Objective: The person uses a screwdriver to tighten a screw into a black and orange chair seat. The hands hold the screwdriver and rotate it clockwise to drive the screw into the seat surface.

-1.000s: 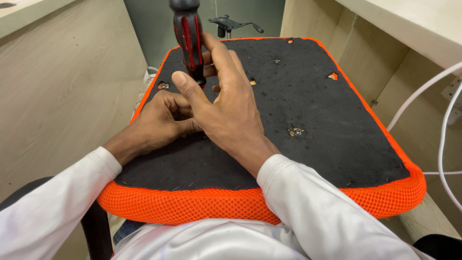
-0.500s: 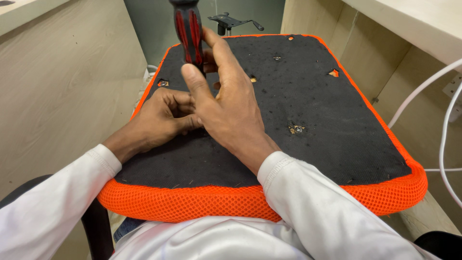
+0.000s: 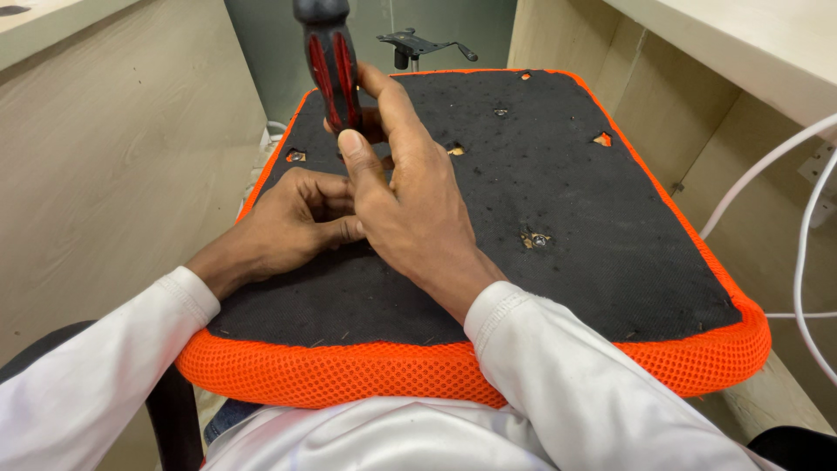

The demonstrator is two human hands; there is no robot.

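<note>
An orange mesh chair seat (image 3: 488, 371) lies upside down on my lap, its black underside (image 3: 567, 218) facing up with several small mounting holes. My right hand (image 3: 410, 196) grips the lower handle of a black and red screwdriver (image 3: 333, 74) that stands upright near the seat's left side. My left hand (image 3: 292, 222) is curled on the black surface right beside the screwdriver's tip, fingers closed around something too small to make out. The tip itself is hidden behind my hands.
Wooden panels rise on the left (image 3: 113, 157) and right (image 3: 724, 113). White cables (image 3: 802, 227) hang at the right. A black chair mechanism plate (image 3: 417, 42) sits on the floor beyond the seat. A screw shows in a hole (image 3: 534, 238) at mid seat.
My right hand has slid slightly up the screwdriver handle and turned a little; the left hand stays in place.
</note>
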